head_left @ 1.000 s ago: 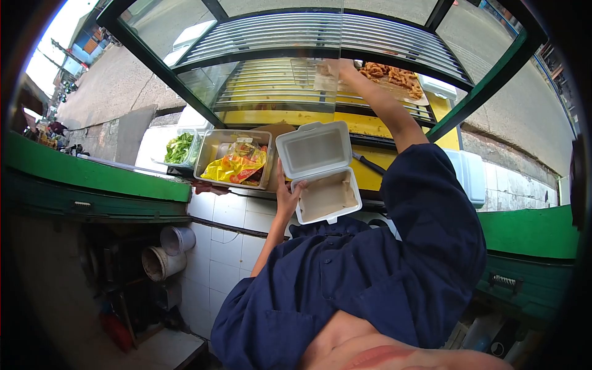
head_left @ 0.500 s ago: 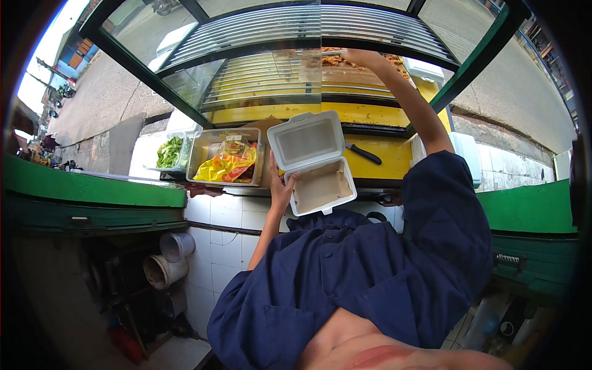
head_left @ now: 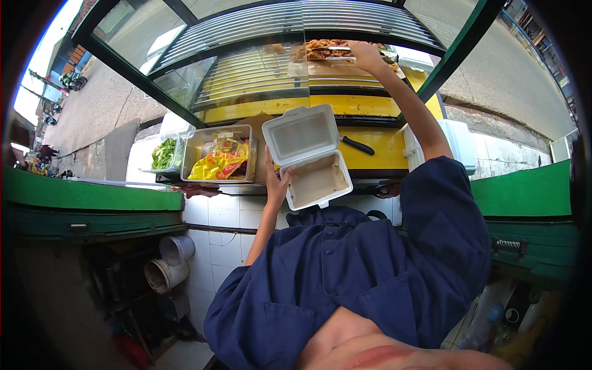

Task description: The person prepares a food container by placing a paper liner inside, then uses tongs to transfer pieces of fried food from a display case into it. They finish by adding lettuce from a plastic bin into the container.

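My left hand (head_left: 279,180) grips the left side of an open white foam takeout box (head_left: 300,134), its thumb over the rim. The lid is raised toward the display case, and a sheet of brownish paper (head_left: 317,184) lines the bottom half. My right hand (head_left: 368,57) reaches into the glass case, closed around metal tongs (head_left: 336,58). The tongs point left over a pile of browned fried pieces (head_left: 319,45) on the case's tray. Whether the tong tips pinch a piece is too small to tell.
A black-handled knife (head_left: 357,145) lies on the yellow counter (head_left: 385,159). To the left stand a clear tub (head_left: 187,150) holding a yellow packet (head_left: 216,163) and a container of lettuce (head_left: 163,154). The case's green frame (head_left: 459,52) and sliding glass (head_left: 246,86) surround my right arm.
My right hand has shifted slightly within the case, and the tongs and fried pieces show more plainly. The box stays open in my left hand. The whole view has shifted a little.
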Available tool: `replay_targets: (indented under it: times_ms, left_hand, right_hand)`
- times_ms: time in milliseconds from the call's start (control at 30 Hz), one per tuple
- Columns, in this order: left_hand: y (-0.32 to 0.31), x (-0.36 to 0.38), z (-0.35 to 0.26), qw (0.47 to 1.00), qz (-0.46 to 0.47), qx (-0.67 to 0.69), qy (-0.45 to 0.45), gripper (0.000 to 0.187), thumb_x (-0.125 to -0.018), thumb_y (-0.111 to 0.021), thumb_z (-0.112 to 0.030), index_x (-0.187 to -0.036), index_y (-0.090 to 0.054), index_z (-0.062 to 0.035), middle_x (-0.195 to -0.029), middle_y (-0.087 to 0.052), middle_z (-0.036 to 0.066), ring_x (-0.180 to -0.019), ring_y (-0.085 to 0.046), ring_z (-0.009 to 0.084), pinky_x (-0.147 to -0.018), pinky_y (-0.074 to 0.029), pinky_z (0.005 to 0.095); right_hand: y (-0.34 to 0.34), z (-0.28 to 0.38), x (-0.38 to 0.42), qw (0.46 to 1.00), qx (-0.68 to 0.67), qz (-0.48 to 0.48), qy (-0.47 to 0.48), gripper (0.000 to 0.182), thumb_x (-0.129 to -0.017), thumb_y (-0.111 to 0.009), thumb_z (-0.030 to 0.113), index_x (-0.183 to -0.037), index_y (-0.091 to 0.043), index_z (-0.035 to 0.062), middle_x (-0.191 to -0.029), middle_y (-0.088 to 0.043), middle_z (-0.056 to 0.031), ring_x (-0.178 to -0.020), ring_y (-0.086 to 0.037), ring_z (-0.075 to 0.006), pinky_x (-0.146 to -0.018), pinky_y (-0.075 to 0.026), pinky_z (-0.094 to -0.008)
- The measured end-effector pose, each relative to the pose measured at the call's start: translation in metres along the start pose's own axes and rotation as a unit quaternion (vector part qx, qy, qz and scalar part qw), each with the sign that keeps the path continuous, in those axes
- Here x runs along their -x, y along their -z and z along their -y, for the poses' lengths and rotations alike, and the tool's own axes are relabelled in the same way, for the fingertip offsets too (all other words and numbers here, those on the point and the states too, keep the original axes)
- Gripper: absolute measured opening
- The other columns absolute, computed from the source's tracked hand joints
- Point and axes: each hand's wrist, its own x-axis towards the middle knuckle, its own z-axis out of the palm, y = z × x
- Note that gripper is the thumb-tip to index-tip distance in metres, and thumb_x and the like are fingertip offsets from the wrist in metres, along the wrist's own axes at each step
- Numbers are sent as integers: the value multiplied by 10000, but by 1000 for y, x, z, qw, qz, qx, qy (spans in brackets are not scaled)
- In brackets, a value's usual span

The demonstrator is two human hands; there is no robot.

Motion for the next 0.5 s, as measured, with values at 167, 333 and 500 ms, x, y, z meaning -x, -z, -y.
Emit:
replay_targets:
  times_ms: [167, 333, 500]
  left_hand:
    - [0, 4, -3, 1000, 4, 7, 0, 943, -827, -632, 44, -1501, -7, -167, -1397, -367, 153, -1028, -582, 197, -827, -522, 297]
    - [0, 9, -2, 999, -6, -27, -33, 943, -829, -641, 30, -1501, -8, -161, -1399, -359, 157, -1010, -583, 187, -831, -521, 296]
    - [0, 13, -3, 1000, -3, 5, -13, 948, -821, -640, 38, -1502, -13, -161, -1400, -355, 166, -1039, -571, 188, -849, -512, 302]
  right_hand:
    - [-19, -9, 21, 997, -76, -6, -21, 640, -727, -606, 84, -1335, -414, 140, -849, -661, -151, -870, -641, -348, -782, -477, -513]
    - [-25, -7, 27, 996, -22, -73, -47, 653, -709, -614, 97, -1328, -411, 147, -829, -657, -160, -848, -642, -356, -726, -503, -482]
    - [-42, 0, 18, 987, -123, -48, -87, 575, -719, -626, 116, -1268, -456, 141, -823, -655, -158, -844, -641, -357, -739, -501, -495]
